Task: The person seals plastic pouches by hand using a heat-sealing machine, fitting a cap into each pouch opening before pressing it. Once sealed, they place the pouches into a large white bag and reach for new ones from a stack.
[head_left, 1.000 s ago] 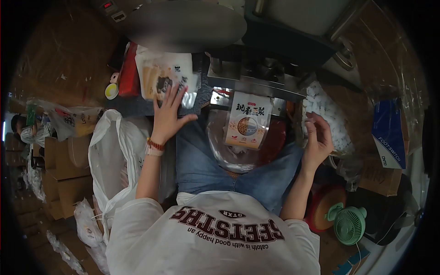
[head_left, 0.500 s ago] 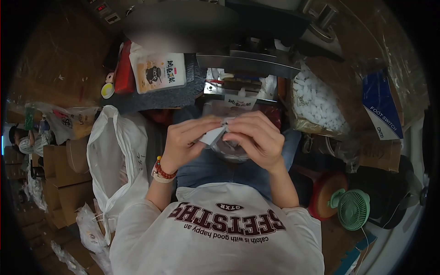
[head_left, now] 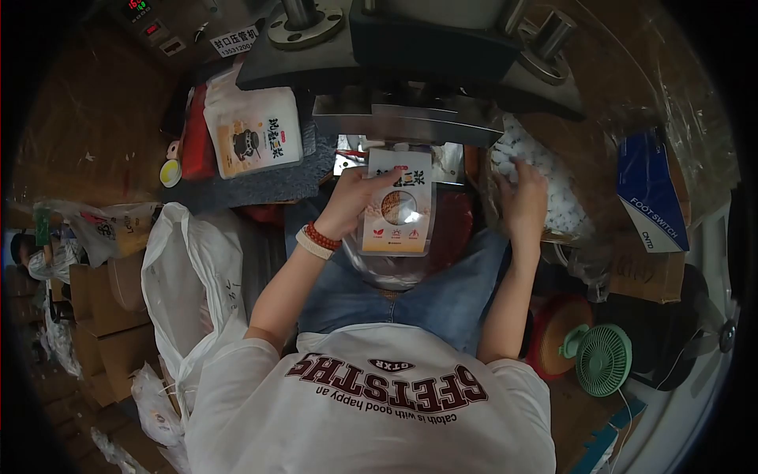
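My left hand (head_left: 353,201) is closed on a printed plastic pouch (head_left: 397,225), its thumb across the front. The pouch faces me, with dark lettering at the top, a round picture of grains and a yellow bottom band. Its top end lies at the metal plate (head_left: 452,162) of a machine. My right hand (head_left: 524,199) is at the near left side of a box of small white plastic pieces (head_left: 557,186). Its fingers are bent and apart over the pieces, with nothing visible in them.
A stack of similar pouches (head_left: 254,130) lies on a grey cloth (head_left: 237,180) at the left. The machine's metal bar (head_left: 410,118) spans above the plate. A white sack (head_left: 178,276) stands to my left; a green fan (head_left: 603,359) and a blue-white box (head_left: 651,189) are at right.
My hands were together over my lap on a folded whitish piece. Now they are apart: the left holds the pouch flat by the machine, and the right has moved to the box of white pieces.
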The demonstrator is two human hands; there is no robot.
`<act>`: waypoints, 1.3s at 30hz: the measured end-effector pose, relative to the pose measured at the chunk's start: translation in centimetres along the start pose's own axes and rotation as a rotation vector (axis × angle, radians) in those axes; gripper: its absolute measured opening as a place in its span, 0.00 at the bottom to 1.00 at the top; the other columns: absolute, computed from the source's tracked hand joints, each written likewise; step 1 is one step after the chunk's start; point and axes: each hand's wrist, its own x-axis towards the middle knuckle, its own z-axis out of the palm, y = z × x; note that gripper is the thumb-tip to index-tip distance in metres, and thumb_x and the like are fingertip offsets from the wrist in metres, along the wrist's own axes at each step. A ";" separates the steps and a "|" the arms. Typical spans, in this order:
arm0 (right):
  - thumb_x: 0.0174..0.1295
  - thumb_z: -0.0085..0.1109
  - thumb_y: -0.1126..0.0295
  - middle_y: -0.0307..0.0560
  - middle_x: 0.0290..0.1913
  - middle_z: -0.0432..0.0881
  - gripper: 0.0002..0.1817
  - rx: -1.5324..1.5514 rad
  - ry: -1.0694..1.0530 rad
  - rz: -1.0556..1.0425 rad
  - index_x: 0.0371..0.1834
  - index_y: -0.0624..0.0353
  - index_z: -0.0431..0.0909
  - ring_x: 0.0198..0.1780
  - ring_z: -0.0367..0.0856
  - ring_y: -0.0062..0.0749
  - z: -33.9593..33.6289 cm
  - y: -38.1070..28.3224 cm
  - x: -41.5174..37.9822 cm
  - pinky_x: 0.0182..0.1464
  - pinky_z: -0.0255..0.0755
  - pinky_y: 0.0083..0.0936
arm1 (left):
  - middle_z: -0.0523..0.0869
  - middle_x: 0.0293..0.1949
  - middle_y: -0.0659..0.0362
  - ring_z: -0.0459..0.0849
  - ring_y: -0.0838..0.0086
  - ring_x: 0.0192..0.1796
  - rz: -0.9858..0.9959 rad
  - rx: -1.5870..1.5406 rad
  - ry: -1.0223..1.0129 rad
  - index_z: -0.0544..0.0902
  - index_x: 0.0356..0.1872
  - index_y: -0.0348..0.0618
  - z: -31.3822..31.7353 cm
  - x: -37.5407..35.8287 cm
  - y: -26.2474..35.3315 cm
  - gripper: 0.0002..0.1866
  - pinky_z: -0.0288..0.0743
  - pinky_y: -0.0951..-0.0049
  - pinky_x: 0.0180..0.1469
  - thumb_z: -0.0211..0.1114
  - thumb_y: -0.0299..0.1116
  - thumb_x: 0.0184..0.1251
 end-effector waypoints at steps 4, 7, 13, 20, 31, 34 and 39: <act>0.60 0.59 0.71 0.51 0.40 0.77 0.09 -0.056 -0.206 0.135 0.42 0.61 0.78 0.40 0.80 0.50 0.6 0.1 -0.4 0.41 0.73 0.39 | 0.87 0.40 0.53 0.87 0.75 0.38 -0.040 0.020 0.050 0.83 0.41 0.30 0.7 -0.4 0.7 0.15 0.80 0.77 0.41 0.67 0.35 0.64; 0.62 0.57 0.71 0.52 0.41 0.79 0.06 0.054 -0.188 0.142 0.39 0.61 0.77 0.36 0.81 0.51 0.5 0.1 0.2 0.37 0.73 0.39 | 0.88 0.39 0.56 0.86 0.76 0.38 0.042 0.402 0.013 0.83 0.44 0.34 -1.7 -0.4 1.9 0.16 0.79 0.77 0.40 0.67 0.37 0.64; 0.61 0.59 0.72 0.53 0.38 0.81 0.08 0.158 -0.061 0.261 0.42 0.61 0.76 0.31 0.81 0.43 1.3 0.7 1.4 0.36 0.73 0.33 | 0.63 0.71 0.55 0.58 0.59 0.73 0.605 1.826 0.738 0.65 0.69 0.53 -11.3 -4.1 3.4 0.40 0.46 0.43 0.69 0.64 0.59 0.57; 0.62 0.59 0.77 0.37 0.38 0.78 0.14 1.051 -0.011 0.354 0.51 0.63 0.76 0.36 0.76 0.16 -3.1 -5.1 -0.6 0.40 0.70 0.13 | 0.88 0.41 0.58 0.86 0.66 0.46 0.717 1.471 0.622 0.86 0.44 0.53 -11.0 -9.0 0.4 0.16 0.79 0.71 0.45 0.65 0.25 0.52; 0.56 0.58 0.82 0.47 0.42 0.75 0.20 0.968 -0.480 -0.185 0.53 0.61 0.78 0.41 0.77 0.36 -0.2 -12.6 -4.8 0.43 0.72 0.25 | 0.88 0.41 0.61 0.86 0.65 0.48 0.991 1.357 0.461 0.85 0.40 0.45 -2.6 -11.0 1.2 0.18 0.79 0.69 0.48 0.63 0.18 0.44; 0.48 0.57 0.83 0.48 0.43 0.74 0.26 0.579 -0.322 -0.546 0.55 0.60 0.76 0.44 0.76 0.41 -2.3 -12.3 -3.8 0.45 0.73 0.31 | 0.88 0.41 0.62 0.86 0.65 0.48 1.030 1.450 0.365 0.84 0.40 0.46 -1.8 -11.8 2.6 0.19 0.79 0.69 0.48 0.63 0.18 0.43; 0.42 0.57 0.82 0.47 0.46 0.74 0.30 0.351 -0.282 -0.576 0.55 0.60 0.75 0.45 0.75 0.41 -4.8 -12.0 -3.2 0.45 0.73 0.34 | 0.88 0.41 0.63 0.86 0.66 0.48 1.018 1.464 0.390 0.84 0.40 0.47 -0.8 -11.7 2.6 0.20 0.79 0.69 0.48 0.64 0.18 0.41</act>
